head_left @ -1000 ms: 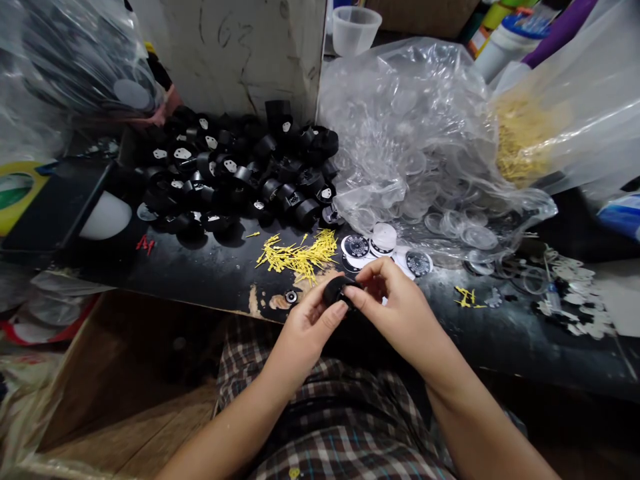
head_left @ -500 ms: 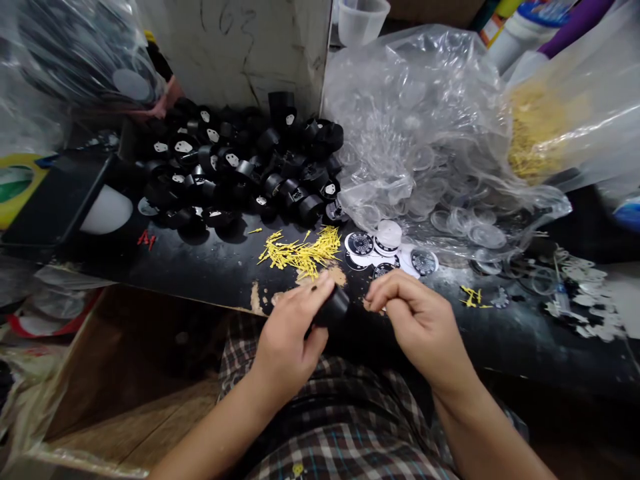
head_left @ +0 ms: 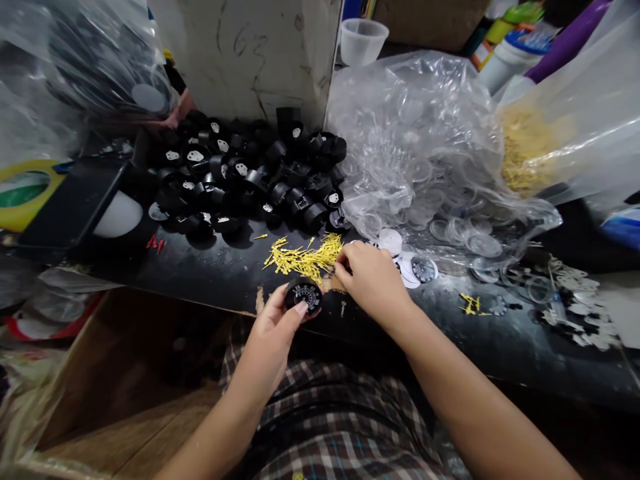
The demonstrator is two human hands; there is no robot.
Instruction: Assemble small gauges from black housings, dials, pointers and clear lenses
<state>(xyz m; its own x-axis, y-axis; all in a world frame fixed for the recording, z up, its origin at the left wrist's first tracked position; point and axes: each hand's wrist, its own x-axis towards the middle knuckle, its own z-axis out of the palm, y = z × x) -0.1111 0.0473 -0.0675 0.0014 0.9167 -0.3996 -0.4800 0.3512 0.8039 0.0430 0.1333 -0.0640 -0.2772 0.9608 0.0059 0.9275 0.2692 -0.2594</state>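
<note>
Fingers and thumb of the left hand pinch a round black gauge by its rim, the white-marked dial facing up, just above the front edge of the black bench. Plaid cloth covers the person's lap below. Beside the gauge, the right hand reaches to the right end of a pile of yellow pointers, its thumb and forefinger drawn together; whether a pointer sits between them cannot be told.

Printed dial discs lie just past the right hand, partly covered by it. Red pointers lie well apart to the left; a smaller group of yellow pointers and flat whitish pieces lie to the right.

Farther back, black gauge housings are heaped beside a clear plastic bag with round transparent lenses. Behind stand a gray panel with handwritten digits and a translucent cup.
</note>
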